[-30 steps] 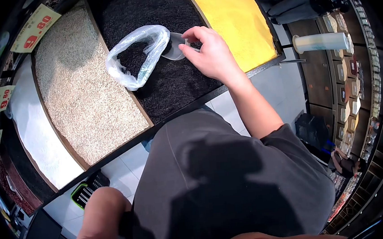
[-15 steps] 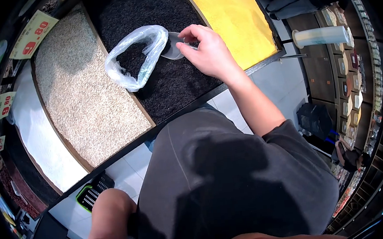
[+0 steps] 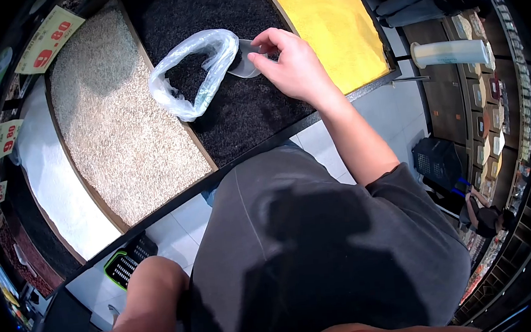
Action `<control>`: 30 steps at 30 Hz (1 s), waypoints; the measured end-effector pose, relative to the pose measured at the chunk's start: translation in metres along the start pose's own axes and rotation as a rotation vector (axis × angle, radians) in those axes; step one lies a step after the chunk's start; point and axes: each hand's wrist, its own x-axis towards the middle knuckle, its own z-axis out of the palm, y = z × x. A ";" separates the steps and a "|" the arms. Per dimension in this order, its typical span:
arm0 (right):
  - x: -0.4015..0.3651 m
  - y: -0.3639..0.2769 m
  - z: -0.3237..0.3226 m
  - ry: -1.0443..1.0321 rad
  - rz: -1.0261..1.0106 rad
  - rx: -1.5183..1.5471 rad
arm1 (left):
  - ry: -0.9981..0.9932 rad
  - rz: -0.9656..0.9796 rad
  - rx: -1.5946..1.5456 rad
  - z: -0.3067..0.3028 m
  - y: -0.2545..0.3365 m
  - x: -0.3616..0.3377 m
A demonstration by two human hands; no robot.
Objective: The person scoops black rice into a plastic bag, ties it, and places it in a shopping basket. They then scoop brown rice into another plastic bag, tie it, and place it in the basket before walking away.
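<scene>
Far left of the black grain bin, on my feed: a yellow price tag, then a white grain bin. A pale grain bin sits directly left of the black grain bin, sharing a wooden divider with it. Below the black grain bin and to its left, a green basket stands on the tiled floor. Only the left arm shows there, bent at the frame bottom. The left hand itself is out of frame, so I log no state for it.

A clear plastic bag lies on the black grain bin's surface, at its left side, with its lower end just over the divider. Its mouth gapes open toward the right and dark grain shows inside.

A clear scoop sits over the black grain bin's upper middle, bowl right at the bag's mouth. I can't tell whether they touch. The right hand hovers over the black grain bin's right part, fingers closed in a pinch on the scoop's handle end, forearm running down and right to a grey sleeve.

A yellow grain bin is directly right of the black grain bin. Further right, well apart, a white roll lies sideways on a holder. Below it a black crate stands on the floor.
</scene>
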 end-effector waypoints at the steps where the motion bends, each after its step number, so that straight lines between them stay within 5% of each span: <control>1: 0.004 0.000 0.000 -0.011 0.008 -0.014 | 0.020 0.045 -0.040 -0.003 -0.013 -0.006; 3: 0.014 0.009 0.003 -0.016 0.002 -0.026 | 0.143 -0.087 -0.002 -0.017 -0.033 -0.030; 4: 0.021 0.013 0.005 -0.018 0.006 -0.055 | -0.108 -0.307 -0.065 -0.019 -0.049 -0.031; 7: 0.044 0.019 0.009 -0.119 0.078 -0.125 | 0.006 -0.852 0.350 -0.039 -0.127 -0.090; 10: 0.069 0.030 0.024 -0.192 0.006 -0.268 | -0.134 -1.102 0.884 -0.052 -0.186 -0.173; 14: 0.096 0.020 0.039 -0.462 0.102 -0.416 | -0.243 -1.381 1.016 -0.058 -0.212 -0.221; 16: 0.108 0.026 0.053 -0.483 0.117 -0.452 | -0.289 -1.285 1.121 -0.072 -0.226 -0.245; 18: 0.118 0.029 0.060 -0.606 0.089 -0.520 | -0.163 -1.512 0.845 -0.071 -0.228 -0.242; 20: 0.120 0.029 0.065 -0.601 0.069 -0.535 | -0.200 -1.487 0.836 -0.076 -0.231 -0.237; 22: 0.122 0.035 0.068 -0.542 0.037 -0.437 | -0.092 -1.676 0.632 -0.077 -0.233 -0.233; 30: 0.120 0.047 0.067 -0.413 0.149 0.008 | 0.115 -1.746 0.391 -0.075 -0.232 -0.220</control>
